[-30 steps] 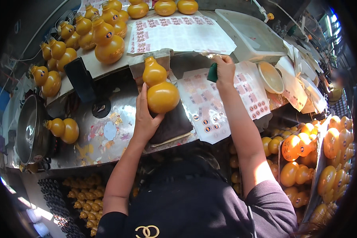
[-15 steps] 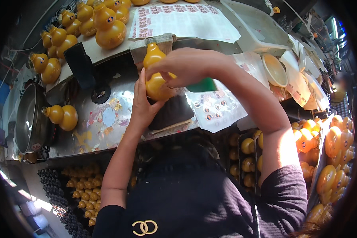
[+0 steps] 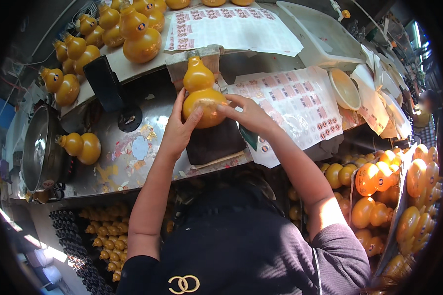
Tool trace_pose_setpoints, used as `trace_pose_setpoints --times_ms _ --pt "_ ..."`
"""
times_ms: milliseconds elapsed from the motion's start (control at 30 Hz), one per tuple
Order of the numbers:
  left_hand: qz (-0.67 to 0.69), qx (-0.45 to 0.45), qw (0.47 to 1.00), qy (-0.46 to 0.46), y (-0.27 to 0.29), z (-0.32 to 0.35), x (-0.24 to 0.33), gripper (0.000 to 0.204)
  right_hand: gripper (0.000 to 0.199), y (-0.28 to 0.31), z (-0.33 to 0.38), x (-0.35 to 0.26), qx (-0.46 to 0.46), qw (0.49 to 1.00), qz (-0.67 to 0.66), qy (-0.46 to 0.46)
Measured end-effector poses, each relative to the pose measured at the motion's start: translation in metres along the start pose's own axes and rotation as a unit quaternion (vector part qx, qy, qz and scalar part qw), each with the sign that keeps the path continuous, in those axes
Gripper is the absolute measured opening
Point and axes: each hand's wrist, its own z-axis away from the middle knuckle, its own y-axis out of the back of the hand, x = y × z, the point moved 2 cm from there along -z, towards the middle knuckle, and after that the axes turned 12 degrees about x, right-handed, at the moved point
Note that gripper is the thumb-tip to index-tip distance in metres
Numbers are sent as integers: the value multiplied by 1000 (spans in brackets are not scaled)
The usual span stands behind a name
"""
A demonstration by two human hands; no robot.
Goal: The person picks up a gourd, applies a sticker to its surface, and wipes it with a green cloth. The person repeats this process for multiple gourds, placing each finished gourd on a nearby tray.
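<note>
A yellow gourd-shaped bottle (image 3: 199, 81) lies on its back in front of me. Its neck rests on a folded cloth (image 3: 211, 55) and its round base points toward me, above a dark pad (image 3: 214, 147). My left hand (image 3: 178, 123) cups the left side of the wide bulb, thumb on top. On the other side, my right hand (image 3: 248, 114) grips the bulb with thumb and fingers. A dark green flat piece (image 3: 249, 137) sticks out beneath my right hand; whether that hand holds it is hidden.
Sticker sheets (image 3: 300, 98) lie to the right, beside a pale bowl (image 3: 343, 89). A phone on a stand (image 3: 103, 81), another gourd bottle (image 3: 87, 147) and a black pan (image 3: 37, 142) are at left. Finished-looking bottles (image 3: 142, 42) line the back shelf; crates of them flank me below.
My right hand has drawn back from across the bottle to its right side, uncovering the front. The green piece has swung down and turned edge-on. The view has shifted slightly.
</note>
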Motion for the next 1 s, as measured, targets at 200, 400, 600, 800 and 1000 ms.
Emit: trace_pose_setpoints --times_ms 200,400,600,800,1000 --pt "53 2 998 20 0 7 -4 72 61 -8 -3 3 45 996 -58 -43" --pt "55 24 998 17 2 1 -10 65 56 -9 -3 4 -8 994 -90 -69" --pt "59 16 998 10 6 0 -12 67 67 -9 1 10 -1 992 -115 -42" --pt "36 -8 999 -15 8 2 -12 72 66 -9 3 10 -4 989 -143 -45" --pt "58 -22 998 6 12 0 -13 74 67 -9 3 14 -4 989 -143 -42"
